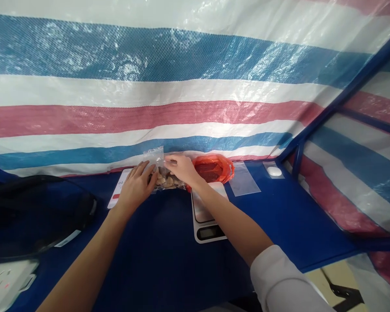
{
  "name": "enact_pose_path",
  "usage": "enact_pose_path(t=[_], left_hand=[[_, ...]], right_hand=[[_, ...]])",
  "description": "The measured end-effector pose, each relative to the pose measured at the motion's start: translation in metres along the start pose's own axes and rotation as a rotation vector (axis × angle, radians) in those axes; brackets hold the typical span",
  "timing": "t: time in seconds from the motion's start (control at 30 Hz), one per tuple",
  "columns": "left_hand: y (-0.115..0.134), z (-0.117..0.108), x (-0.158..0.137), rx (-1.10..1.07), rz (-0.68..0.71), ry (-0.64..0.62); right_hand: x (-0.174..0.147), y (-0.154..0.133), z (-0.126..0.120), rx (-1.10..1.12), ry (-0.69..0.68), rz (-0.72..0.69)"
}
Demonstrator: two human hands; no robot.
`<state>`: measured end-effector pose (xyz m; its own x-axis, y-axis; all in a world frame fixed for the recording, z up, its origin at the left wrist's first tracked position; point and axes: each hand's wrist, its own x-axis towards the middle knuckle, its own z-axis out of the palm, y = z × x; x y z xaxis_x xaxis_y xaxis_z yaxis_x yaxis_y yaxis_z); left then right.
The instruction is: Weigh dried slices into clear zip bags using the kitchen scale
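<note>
A clear plastic zip bag with tan, dried slice-like pieces in its lower part lies at the back of the blue table. My left hand rests on the bag's left side, its fingers stretched out and slightly apart. On the other side, my right hand has thumb and fingers pinched together at the bag's upper right edge. Under my right forearm sits a white kitchen scale, partly covered. Just behind it is an orange-red plastic bag with dark red contents.
A flat clear bag and a white oval object lie to the right. A phone-like white screen shows beside my left hand. A black bag and a white power strip are at left. Striped sheeting closes off the back.
</note>
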<state>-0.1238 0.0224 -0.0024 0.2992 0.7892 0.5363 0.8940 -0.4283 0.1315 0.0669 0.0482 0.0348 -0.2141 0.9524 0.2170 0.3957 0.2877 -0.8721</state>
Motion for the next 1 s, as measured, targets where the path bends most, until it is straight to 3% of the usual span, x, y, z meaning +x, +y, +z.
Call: enact_pose_path(t=[0.1, 0.33, 0.67, 0.83, 1.0], left_hand=[[-0.007, 0.007, 0.0, -0.044, 0.02, -0.032], [-0.009, 0.013, 0.005, -0.083, 0.04, -0.083], [-0.002, 0.011, 0.01, -0.058, 0.023, -0.014], [0.014, 0.003, 0.004, -0.042, 0.03, 0.068], [0.048, -0.005, -0.011, -0.057, 0.064, 0.159]], right_hand=[[-0.02, -0.004, -0.009, -0.349, -0.071, -0.136], [-0.041, 0.025, 0.004, -0.762, -0.102, -0.42], [-0.041, 0.036, 0.002, -0.85, -0.002, -0.529], [-0.061, 0.036, -0.016, -0.805, 0.07, -0.573], [-0.101, 0.05, -0.049, -0.743, 0.137, -0.475]])
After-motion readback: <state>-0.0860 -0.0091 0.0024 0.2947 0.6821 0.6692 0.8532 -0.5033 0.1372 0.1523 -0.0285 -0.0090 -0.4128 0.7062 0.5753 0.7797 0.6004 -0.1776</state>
